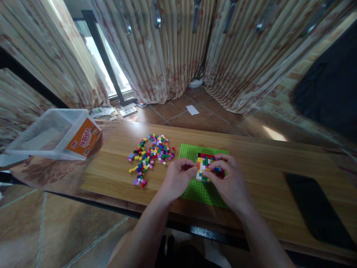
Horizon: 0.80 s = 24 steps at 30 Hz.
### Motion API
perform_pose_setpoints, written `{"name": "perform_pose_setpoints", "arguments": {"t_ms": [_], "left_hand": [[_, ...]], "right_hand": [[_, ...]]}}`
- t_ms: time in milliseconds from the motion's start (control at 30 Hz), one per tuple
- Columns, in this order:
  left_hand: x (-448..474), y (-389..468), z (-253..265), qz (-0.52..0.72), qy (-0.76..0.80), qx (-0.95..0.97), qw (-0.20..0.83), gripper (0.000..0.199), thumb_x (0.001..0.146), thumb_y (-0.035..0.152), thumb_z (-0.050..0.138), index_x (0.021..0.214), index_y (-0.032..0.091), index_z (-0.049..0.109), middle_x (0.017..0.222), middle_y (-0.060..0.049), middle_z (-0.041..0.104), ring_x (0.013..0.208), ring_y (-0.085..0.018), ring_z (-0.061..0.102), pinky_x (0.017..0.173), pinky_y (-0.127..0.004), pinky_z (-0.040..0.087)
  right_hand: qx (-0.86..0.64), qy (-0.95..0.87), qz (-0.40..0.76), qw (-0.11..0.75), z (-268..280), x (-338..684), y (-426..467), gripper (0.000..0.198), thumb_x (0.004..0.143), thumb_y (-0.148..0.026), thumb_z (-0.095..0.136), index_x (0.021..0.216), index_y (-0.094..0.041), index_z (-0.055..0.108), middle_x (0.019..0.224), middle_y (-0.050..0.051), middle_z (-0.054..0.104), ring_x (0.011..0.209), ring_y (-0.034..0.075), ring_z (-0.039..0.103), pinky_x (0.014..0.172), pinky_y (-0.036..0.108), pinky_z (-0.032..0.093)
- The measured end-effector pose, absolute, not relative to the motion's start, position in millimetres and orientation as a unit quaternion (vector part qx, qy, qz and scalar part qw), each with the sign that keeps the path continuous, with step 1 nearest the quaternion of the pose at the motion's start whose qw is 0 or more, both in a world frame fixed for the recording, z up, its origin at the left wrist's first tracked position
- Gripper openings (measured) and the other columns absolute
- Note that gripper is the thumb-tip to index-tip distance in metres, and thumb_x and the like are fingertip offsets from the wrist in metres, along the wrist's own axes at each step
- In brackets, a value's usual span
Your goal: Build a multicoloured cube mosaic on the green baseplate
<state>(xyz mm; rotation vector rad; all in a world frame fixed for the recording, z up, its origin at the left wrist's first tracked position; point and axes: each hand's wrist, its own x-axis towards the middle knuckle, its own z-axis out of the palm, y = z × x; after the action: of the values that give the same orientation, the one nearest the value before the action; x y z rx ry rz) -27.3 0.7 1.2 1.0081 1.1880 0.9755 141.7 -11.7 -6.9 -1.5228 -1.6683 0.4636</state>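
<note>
A small block structure point(201, 163) of toy bricks in white, yellow, red, green and blue stands on a green studded baseplate point(205, 197). My left hand point(178, 176) is closed in a pinch at the structure's left side, thumb and forefinger meeting beside it; what lies between them is too small to make out. From the right, my right hand point(230, 178) grips the structure, with its thumb on the near top and its fingers bent over the far right side. Those fingers hide part of the bricks. Left of the baseplate lies a loose pile of coloured bricks point(158, 149).
The wooden board point(117, 167) carries all this. A clear plastic box point(50, 145) with an orange label stands at the far left. A dark flat object point(315, 208) lies at the right. Papers point(104, 112) and curtains point(167, 67) are behind the table.
</note>
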Motion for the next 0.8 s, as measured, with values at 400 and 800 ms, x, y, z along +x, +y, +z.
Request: {"name": "perform_pose_setpoints", "arguments": {"t_ms": [400, 800], "left_hand": [[-26.9, 1.4, 1.8, 0.439, 0.512, 0.425, 0.604, 0.014, 0.069, 0.028, 0.073, 0.072, 0.014, 0.07, 0.062, 0.001, 0.063, 0.058, -0.011, 0.052, 0.056, -0.022, 0.038], [-29.3, 0.9, 15.6, 0.466, 0.468, 0.381, 0.647, 0.027, 0.066, 0.037, 0.082, 0.079, 0.013, 0.076, 0.062, -0.002, 0.065, 0.058, -0.01, 0.053, 0.059, -0.023, 0.042]], "right_hand": [[-0.597, -0.652, 0.195, 0.425, -6.9, 140.5, -12.7, 0.015, 0.078, -0.04, 0.073, 0.073, -0.025, 0.07, 0.114, 0.007, 0.06, 0.111, 0.029, 0.056, 0.096, 0.05, 0.044], [-0.548, -0.656, 0.203, 0.478, 1.6, 141.2, -16.9, 0.011, 0.088, -0.034, 0.065, 0.091, -0.03, 0.075, 0.118, 0.005, 0.064, 0.11, 0.024, 0.06, 0.097, 0.047, 0.047]]}}
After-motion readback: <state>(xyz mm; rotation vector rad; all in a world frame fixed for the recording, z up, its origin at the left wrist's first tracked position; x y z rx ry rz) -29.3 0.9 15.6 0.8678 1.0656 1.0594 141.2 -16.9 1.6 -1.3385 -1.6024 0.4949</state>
